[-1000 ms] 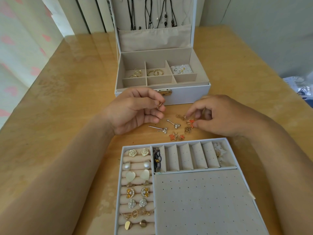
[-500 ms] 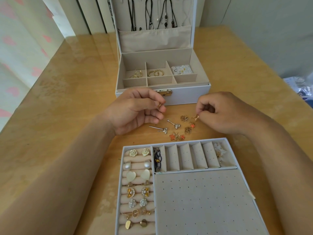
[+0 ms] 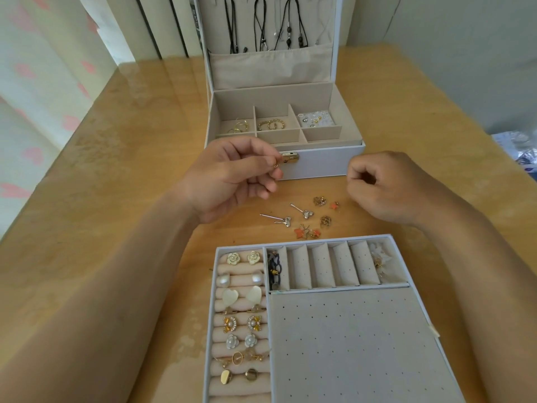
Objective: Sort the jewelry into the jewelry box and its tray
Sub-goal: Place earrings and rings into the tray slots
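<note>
The open jewelry box point(image 3: 319, 168) stands at the back, with gold hoops and small bits in its compartments. Its tray point(image 3: 388, 237) lies near me, with pairs of earrings on the ring rolls at its left. My left hand point(image 3: 229, 181) pinches a small gold earring point(image 3: 276, 167) in front of the box clasp. My right hand point(image 3: 389, 187) hovers right of the loose pieces, thumb pressed to curled fingers; what it pinches is hidden. On the table between box and tray lie two silver pins point(image 3: 302, 212), gold filigree pieces point(image 3: 319, 200) and orange star earrings point(image 3: 305, 232).
Black cord necklaces point(image 3: 261, 24) hang in the upright lid above a fabric pocket. A dark chain point(image 3: 274, 269) and white flower pieces point(image 3: 380, 257) sit in the tray's slots. A plastic bag point(image 3: 520, 149) lies at the table's right edge, a curtain at left.
My right hand pinched a small gold piece among the loose earrings, then lifted up and to the right with fingers closed. My left hand stayed in place holding its earring.
</note>
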